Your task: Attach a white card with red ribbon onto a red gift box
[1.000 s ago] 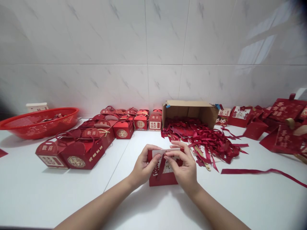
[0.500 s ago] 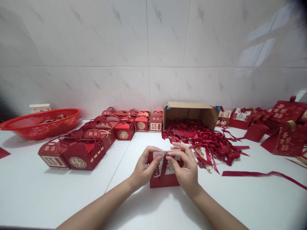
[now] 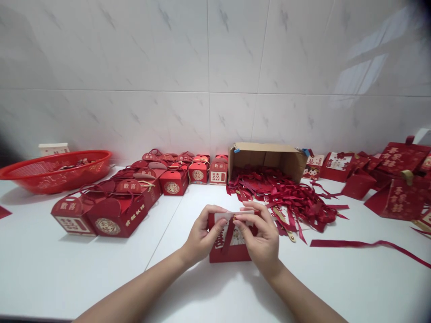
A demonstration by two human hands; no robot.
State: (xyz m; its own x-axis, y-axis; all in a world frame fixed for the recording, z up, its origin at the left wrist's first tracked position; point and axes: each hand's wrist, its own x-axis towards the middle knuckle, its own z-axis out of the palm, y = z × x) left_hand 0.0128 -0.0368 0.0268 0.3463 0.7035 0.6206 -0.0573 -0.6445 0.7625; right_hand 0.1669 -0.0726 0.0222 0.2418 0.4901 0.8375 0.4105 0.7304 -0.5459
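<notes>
A red gift box (image 3: 230, 255) with a white printed panel stands upright on the white table in front of me. My left hand (image 3: 206, 231) grips its upper left edge, thumb on the front and fingers behind. My right hand (image 3: 261, 235) holds the upper right side, its thumb and forefinger pinched at the top middle. A dark red ribbon (image 3: 229, 235) hangs down the front of the box from between the two thumbs. What the right fingertips pinch there is small and partly covered.
Finished-looking red boxes (image 3: 112, 217) stand in rows at left, beside a red plastic basket (image 3: 50, 184). Behind my hands a cardboard box (image 3: 269, 148) lies on its side, red ribbons (image 3: 303, 202) spilling out. More red boxes (image 3: 400, 197) and a loose ribbon (image 3: 350, 243) are at right.
Both hands keep almost the same hold on the gift box. The view has shifted very slightly; nothing has been taken up or let go.
</notes>
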